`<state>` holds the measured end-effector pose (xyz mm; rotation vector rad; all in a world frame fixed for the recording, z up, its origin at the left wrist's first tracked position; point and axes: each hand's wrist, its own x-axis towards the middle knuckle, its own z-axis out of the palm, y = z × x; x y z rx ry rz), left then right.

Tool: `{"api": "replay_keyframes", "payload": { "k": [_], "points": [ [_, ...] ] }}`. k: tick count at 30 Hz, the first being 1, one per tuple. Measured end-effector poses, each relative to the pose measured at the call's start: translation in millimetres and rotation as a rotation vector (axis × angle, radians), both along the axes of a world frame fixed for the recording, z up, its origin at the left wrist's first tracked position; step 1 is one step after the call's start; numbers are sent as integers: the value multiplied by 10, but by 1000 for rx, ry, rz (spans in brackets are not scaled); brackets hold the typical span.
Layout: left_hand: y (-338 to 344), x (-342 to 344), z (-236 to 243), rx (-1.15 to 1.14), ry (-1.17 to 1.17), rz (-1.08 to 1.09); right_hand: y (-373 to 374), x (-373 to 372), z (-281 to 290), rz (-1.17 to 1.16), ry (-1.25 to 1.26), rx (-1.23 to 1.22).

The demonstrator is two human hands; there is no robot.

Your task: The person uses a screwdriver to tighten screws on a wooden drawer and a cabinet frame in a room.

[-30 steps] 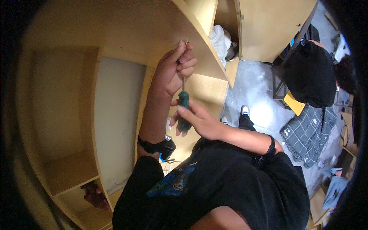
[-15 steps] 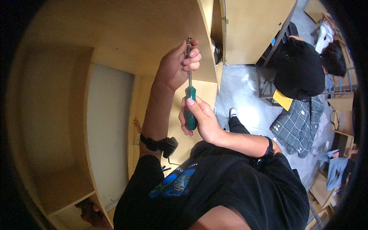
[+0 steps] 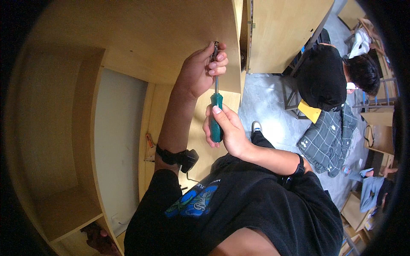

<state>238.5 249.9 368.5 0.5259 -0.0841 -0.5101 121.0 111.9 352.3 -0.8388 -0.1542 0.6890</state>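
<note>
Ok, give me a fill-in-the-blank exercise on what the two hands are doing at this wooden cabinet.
1. The right hand grips the screwdriver by its ____ handle.
2. The left hand pinches the screwdriver's metal ____ near the tip.
3. The tip meets the edge of a light ____ cabinet panel.
4. The left wrist wears a black ____.

Missing words: green; shaft; wooden; band

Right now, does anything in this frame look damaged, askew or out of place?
Nothing stands out. The left hand steadies the screwdriver tip against the wooden cabinet panel, the right hand grips its green handle, and the shaft looks straight. No damage shows on the wood.
</note>
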Motion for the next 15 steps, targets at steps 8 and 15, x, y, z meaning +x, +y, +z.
{"api": "replay_keyframes", "payload": {
  "k": [8, 15],
  "points": [
    [-25, 5, 3, 27, -3, 23, -13, 11, 150, -8, 9, -27],
    [-17, 33, -11, 10, -9, 16, -26, 3, 289, -37, 26, -72]
  ]
}}
